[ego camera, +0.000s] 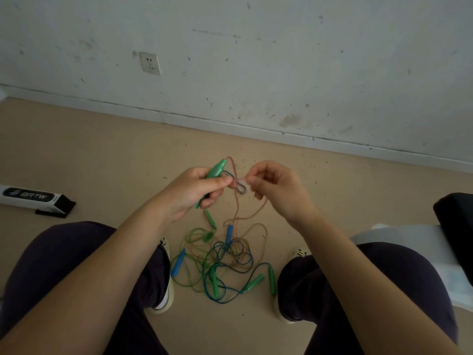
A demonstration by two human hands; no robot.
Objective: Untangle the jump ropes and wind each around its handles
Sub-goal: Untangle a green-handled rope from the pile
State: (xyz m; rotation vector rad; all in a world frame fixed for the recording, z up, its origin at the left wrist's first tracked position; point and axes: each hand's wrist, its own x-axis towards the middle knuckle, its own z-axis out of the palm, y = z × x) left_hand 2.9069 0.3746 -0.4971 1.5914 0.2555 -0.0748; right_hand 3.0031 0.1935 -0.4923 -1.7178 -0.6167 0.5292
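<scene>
My left hand [197,190] grips a green jump rope handle [213,174], which points up and away from me. A pale pink rope [236,208] runs from the handle's tip, and my right hand [271,185] pinches it close to the left thumb. A short black-and-white striped loop [238,185] hangs between the two hands. The pink rope drops to a tangle [225,262] of green, blue and pink ropes on the floor between my feet. Several green handles [252,283] and blue handles [178,262] lie in that tangle.
A white and black box [33,198] lies on the beige floor at the left. A black object on something white [455,221] stands at the right. A white wall with a socket [150,63] runs along the back. My knees flank the tangle.
</scene>
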